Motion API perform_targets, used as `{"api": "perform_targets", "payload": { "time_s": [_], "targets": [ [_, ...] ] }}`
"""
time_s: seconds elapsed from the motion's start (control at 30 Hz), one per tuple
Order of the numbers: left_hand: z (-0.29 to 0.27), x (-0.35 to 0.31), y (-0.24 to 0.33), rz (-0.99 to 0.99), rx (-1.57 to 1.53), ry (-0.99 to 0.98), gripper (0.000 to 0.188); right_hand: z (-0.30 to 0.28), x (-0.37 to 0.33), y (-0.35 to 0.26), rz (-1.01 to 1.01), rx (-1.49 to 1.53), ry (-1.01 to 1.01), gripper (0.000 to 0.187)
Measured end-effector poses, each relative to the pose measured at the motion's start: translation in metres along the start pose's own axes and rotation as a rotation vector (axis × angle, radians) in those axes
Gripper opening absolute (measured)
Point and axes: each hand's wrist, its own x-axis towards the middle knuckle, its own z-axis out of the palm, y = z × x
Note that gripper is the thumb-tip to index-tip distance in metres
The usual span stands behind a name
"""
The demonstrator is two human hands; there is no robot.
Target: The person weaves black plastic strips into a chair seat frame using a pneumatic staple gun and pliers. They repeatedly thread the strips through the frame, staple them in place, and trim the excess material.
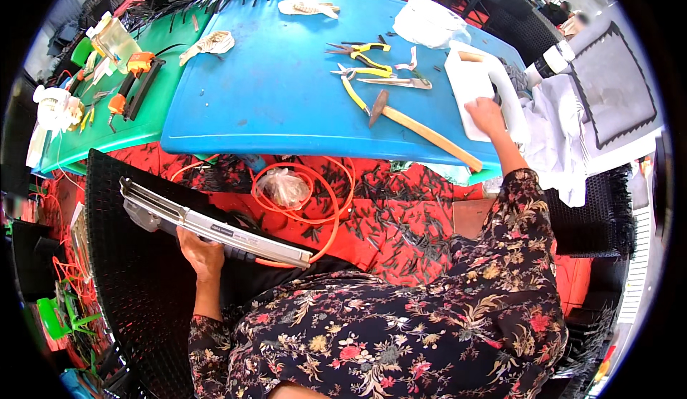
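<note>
Left hand (202, 254) on silver metal tool (215, 229), near left; right hand (486, 116) at white plastic jug (465, 88), far right.
Left hand is closed around the tool's dark handle, the long body slanting above black woven panel (132, 284); looped orange hose (338, 220) lies beyond, over red floor covering (365, 216) strewn with dark scraps. Right hand touches the jug's near part; cannot tell whether the fingers grip it. Jug stands on blue table (265, 113), right of wooden-handled hammer (422, 134); yellow-handled pliers (352, 93) lie left of the jug, pale glove (309, 8) at the far edge.
</note>
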Motion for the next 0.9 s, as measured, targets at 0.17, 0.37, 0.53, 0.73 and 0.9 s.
{"api": "perform_targets", "payload": {
  "time_s": [0.17, 0.37, 0.53, 0.73, 0.9],
  "targets": [
    [-0.009, 0.002, 0.006, 0.104, 0.034, -0.015, 0.038, 0.025, -0.003, -0.030, -0.090, 0.078, 0.012, 0.031],
    [-0.012, 0.000, 0.007, 0.065, -0.056, -0.054, 0.033, 0.015, -0.021, -0.108, -0.276, 0.059, -0.075, 0.030],
    [-0.011, 0.003, 0.012, 0.056, 0.013, -0.047, 0.044, 0.002, -0.021, -0.190, -0.273, 0.206, -0.161, 0.042],
    [-0.013, -0.001, 0.015, 0.055, 0.020, -0.069, 0.054, -0.008, 0.015, -0.165, -0.479, 0.460, -0.245, 0.030],
    [-0.014, -0.008, 0.011, 0.076, 0.057, -0.106, 0.042, -0.026, 0.024, -0.106, -0.523, -0.147, -0.345, 0.016]
  ]
}}
